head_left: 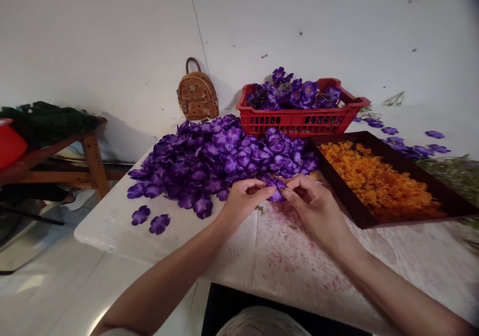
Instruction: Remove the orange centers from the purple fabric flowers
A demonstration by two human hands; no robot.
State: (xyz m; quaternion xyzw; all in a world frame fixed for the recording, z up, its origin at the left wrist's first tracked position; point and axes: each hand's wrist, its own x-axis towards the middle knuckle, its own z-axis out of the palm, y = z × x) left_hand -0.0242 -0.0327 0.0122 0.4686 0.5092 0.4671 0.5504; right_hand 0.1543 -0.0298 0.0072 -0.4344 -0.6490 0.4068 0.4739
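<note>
Between both hands, just above the table [209, 241], is a purple artificial flower [277, 195]. My left hand [245, 196] pinches its left edge between thumb and fingers. At the other side my right hand [312, 201] closes thumb and fingertips on the same flower, near its centre; anything small within that pinch is hidden. Behind my left hand spreads a large heap of loose purple flower petals [202, 161], with two single pieces [159, 223] lying in front. Right of my right hand stands a dark tray [362, 217] holding orange flower centres [377, 181].
A red crate [299, 121] with stemmed purple flowers stands at the back. A brown mini backpack [198, 96] leans by the wall. Green stems [449, 173] and scattered purple petals [422, 150] lie at right. A wooden bench [95, 161] with dark green material is left, beyond the table edge.
</note>
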